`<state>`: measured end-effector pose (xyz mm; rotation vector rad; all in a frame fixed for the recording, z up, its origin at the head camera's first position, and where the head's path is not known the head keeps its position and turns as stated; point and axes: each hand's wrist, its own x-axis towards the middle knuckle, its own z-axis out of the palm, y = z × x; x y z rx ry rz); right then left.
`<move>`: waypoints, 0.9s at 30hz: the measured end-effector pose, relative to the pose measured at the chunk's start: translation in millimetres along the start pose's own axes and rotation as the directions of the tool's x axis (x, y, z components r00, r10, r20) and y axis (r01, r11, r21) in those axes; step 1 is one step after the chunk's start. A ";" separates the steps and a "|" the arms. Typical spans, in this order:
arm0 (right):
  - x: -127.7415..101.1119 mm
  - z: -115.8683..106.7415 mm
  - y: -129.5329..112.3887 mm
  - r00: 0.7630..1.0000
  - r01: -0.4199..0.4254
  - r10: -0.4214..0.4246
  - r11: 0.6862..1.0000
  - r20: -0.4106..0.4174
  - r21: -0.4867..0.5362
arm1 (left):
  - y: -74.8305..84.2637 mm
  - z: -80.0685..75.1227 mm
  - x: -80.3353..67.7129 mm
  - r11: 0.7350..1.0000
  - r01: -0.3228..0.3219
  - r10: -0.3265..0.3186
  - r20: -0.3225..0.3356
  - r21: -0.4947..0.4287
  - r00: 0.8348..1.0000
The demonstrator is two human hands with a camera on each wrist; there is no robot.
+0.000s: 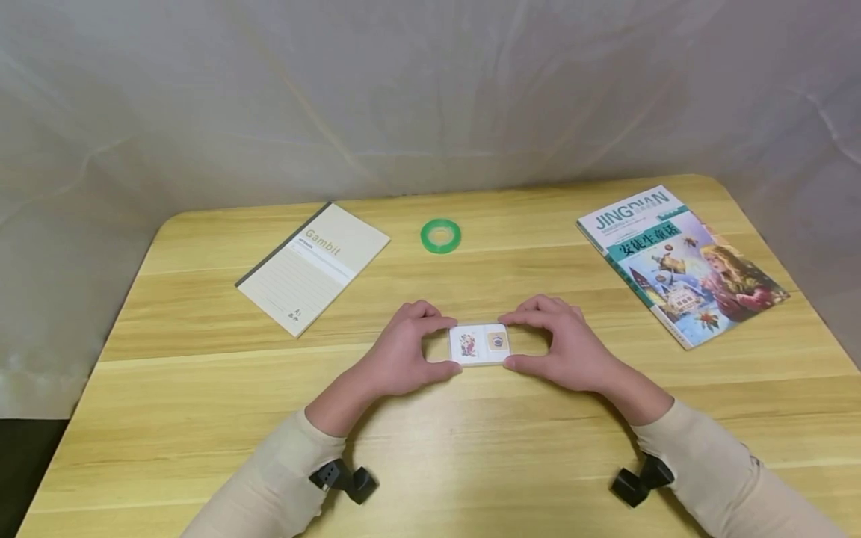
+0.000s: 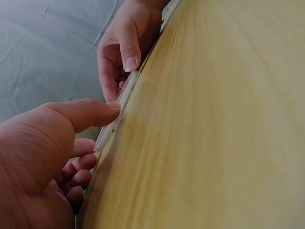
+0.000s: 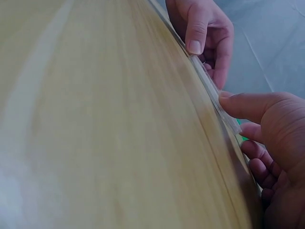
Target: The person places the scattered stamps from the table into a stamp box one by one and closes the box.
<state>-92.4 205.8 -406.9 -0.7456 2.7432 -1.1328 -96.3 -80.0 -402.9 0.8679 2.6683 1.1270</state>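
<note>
A small flat white case (image 1: 480,353), with a floral picture on its left half and a tan square on its right, lies level in front of me in the head view. My left hand (image 1: 402,353) pinches its left end, thumb at the near edge and index finger at the far edge. In the same way, my right hand (image 1: 577,350) pinches the right end. Both wrist views show the case edge-on, low against the tabletop, its side (image 2: 108,129) clear like plastic. The other fingers of each hand curl loosely behind it.
Beyond the hands, a green tape roll (image 1: 441,236) lies flat on the wooden table (image 1: 471,456). A beige notebook (image 1: 314,267) sits at the back left, and a colourful magazine (image 1: 679,261) at the back right. A pale curtain (image 1: 430,97) hangs behind the table.
</note>
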 end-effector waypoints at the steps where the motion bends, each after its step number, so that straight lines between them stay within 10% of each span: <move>1: -0.2 0.0 0.1 1.000 0.000 0.000 1.000 0.003 0.000 | -0.1 0.0 -0.1 1.000 0.002 -0.002 0.001 -0.002 1.000; 27: -0.6 -1.1 -0.6 1.000 -0.022 0.022 1.000 0.015 0.016 | 0.4 -2.1 -3.3 0.998 0.044 -0.046 -0.036 -0.044 0.998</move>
